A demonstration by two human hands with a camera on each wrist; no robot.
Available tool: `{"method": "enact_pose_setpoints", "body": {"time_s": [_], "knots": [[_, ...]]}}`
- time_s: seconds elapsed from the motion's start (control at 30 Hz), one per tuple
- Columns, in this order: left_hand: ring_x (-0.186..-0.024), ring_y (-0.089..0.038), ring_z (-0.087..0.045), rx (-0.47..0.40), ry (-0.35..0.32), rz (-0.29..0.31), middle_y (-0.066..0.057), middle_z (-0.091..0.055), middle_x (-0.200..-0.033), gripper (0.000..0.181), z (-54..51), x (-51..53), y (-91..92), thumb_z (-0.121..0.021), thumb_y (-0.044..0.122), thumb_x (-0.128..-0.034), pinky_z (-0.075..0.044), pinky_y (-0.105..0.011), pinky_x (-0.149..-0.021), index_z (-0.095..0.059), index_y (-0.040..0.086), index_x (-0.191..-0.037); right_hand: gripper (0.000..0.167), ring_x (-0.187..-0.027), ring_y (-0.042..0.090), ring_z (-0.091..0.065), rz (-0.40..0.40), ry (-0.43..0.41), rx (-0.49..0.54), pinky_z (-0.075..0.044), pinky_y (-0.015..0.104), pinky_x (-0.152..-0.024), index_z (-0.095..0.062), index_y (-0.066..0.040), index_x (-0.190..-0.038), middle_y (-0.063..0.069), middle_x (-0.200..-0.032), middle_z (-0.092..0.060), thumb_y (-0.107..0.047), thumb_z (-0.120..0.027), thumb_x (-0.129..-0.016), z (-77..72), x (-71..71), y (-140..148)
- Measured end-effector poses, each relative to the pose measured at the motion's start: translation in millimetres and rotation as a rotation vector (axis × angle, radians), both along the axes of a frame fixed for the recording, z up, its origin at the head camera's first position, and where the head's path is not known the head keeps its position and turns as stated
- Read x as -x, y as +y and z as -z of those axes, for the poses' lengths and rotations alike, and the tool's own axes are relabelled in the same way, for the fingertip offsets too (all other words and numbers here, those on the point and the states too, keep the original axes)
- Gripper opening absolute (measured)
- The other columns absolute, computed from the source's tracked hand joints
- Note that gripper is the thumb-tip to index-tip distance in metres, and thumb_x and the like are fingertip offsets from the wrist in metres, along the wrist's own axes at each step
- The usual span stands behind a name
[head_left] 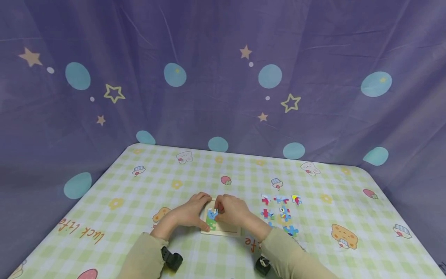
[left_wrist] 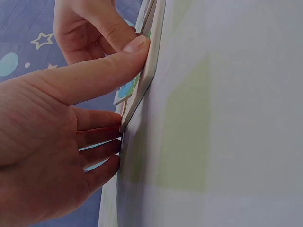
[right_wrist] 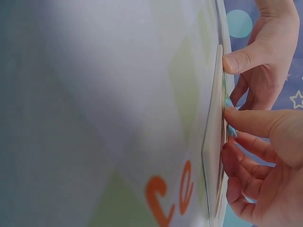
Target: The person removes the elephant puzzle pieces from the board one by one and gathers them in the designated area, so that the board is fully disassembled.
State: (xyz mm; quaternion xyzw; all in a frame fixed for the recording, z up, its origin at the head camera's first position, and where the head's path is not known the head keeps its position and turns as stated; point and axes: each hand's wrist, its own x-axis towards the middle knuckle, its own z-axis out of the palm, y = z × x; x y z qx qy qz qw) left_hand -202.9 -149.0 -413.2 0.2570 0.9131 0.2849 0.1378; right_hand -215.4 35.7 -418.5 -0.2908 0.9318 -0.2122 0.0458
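Left hand (head_left: 188,213) spread, thumb on near-left corner of tray (head_left: 226,233); right hand (head_left: 235,211) pinches blue piece (right_wrist: 232,132), probably best pressed flat once edges align.

Hands (head_left: 189,214) (head_left: 232,210) crowding tray (head_left: 228,233), puzzle pieces (head_left: 280,199) obstructing right, passage toward curtain (head_left: 223,116)

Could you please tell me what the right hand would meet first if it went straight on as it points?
Most likely the left hand, whose fingers lie just ahead by the puzzle tray, though depth is unclear.
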Motion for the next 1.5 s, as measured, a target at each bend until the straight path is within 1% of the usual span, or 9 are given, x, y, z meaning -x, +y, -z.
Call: {"method": "enact_pose_setpoints", "body": {"time_s": [0.1, 0.27, 0.63, 0.8, 1.03, 1.17, 1.3, 1.5], "knots": [[-0.127, -0.034, -0.029, 0.001, 0.003, 0.001, -0.017, -0.034, -0.135, 0.087, 0.4, -0.2, 0.2, -0.080, 0.032, -0.0672, -0.030, -0.049, -0.101, -0.036, -0.006, -0.133, 0.023, -0.060, 0.003, -0.045, 0.001, -0.020, 0.023, -0.038, 0.021, -0.053, -0.057, -0.018, -0.084, -0.009, -0.072, -0.051, -0.023, -0.076, -0.072, -1.1, -1.0, -0.2], [-0.127, -0.033, -0.029, 0.010, 0.008, 0.001, -0.016, -0.034, -0.135, 0.087, 1.1, 0.1, 0.3, -0.080, 0.033, -0.0669, -0.031, -0.048, -0.101, -0.037, -0.005, -0.133, 0.025, -0.059, 0.004, -0.044, 0.008, -0.040, 0.031, -0.037, 0.021, -0.052, -0.054, -0.018, -0.083, -0.010, -0.071, -0.050, -0.022, -0.076, -0.072, -1.3, -1.6, -1.1], [-0.127, -0.033, -0.029, 0.008, 0.002, -0.005, -0.016, -0.034, -0.136, 0.087, -0.6, -0.6, 0.8, -0.080, 0.031, -0.0671, -0.030, -0.049, -0.101, -0.036, -0.005, -0.133, 0.026, -0.057, 0.004, -0.043, 0.000, -0.061, 0.049, -0.036, 0.021, -0.050, -0.050, -0.017, -0.083, -0.009, -0.068, -0.049, -0.019, -0.074, -0.074, -2.1, -2.4, -0.9], [-0.128, -0.034, -0.028, 0.002, 0.000, -0.013, -0.017, -0.034, -0.136, 0.088, -0.8, -1.1, 1.0, -0.080, 0.031, -0.0664, -0.030, -0.049, -0.101, -0.036, -0.006, -0.133, 0.022, -0.058, 0.004, -0.046, 0.005, -0.104, 0.088, -0.037, 0.021, -0.053, -0.051, -0.016, -0.084, -0.009, -0.069, -0.052, -0.016, -0.072, -0.077, -3.2, -3.9, 1.0], [-0.128, -0.033, -0.029, 0.010, 0.008, -0.016, -0.017, -0.034, -0.136, 0.089, 1.1, -0.4, 1.2, -0.081, 0.031, -0.0657, -0.030, -0.048, -0.101, -0.036, -0.006, -0.133, 0.018, -0.059, 0.004, -0.049, 0.004, -0.125, 0.147, -0.040, 0.020, -0.056, -0.052, -0.015, -0.085, -0.008, -0.070, -0.056, -0.012, -0.068, -0.078, -2.6, -2.9, 7.7], [-0.128, -0.032, -0.029, 0.016, 0.003, -0.022, -0.016, -0.034, -0.136, 0.089, 1.9, 0.3, 1.4, -0.080, 0.032, -0.0658, -0.030, -0.047, -0.102, -0.036, -0.005, -0.134, 0.017, -0.065, 0.005, -0.053, 0.016, -0.132, 0.162, -0.042, 0.021, -0.059, -0.053, -0.015, -0.086, -0.006, -0.075, -0.060, -0.013, -0.069, -0.079, -2.6, -1.9, 12.8], [-0.128, -0.031, -0.029, 0.022, 0.003, -0.026, -0.015, -0.034, -0.136, 0.088, 3.0, 0.3, 1.3, -0.080, 0.032, -0.0659, -0.030, -0.046, -0.102, -0.037, -0.004, -0.134, 0.016, -0.070, 0.008, -0.056, 0.027, -0.136, 0.181, -0.044, 0.023, -0.063, -0.054, -0.015, -0.087, -0.003, -0.079, -0.063, -0.012, -0.068, -0.079, -4.9, -2.2, 19.5], [-0.127, -0.031, -0.030, 0.014, 0.009, -0.022, -0.015, -0.034, -0.136, 0.088, 3.9, 0.4, 1.5, -0.080, 0.030, -0.0657, -0.030, -0.046, -0.102, -0.037, -0.004, -0.134, 0.014, -0.069, 0.009, -0.057, 0.033, -0.127, 0.211, -0.044, 0.024, -0.062, -0.056, -0.012, -0.087, -0.002, -0.078, -0.063, -0.009, -0.066, -0.079, -9.2, -3.6, 31.0]]}}
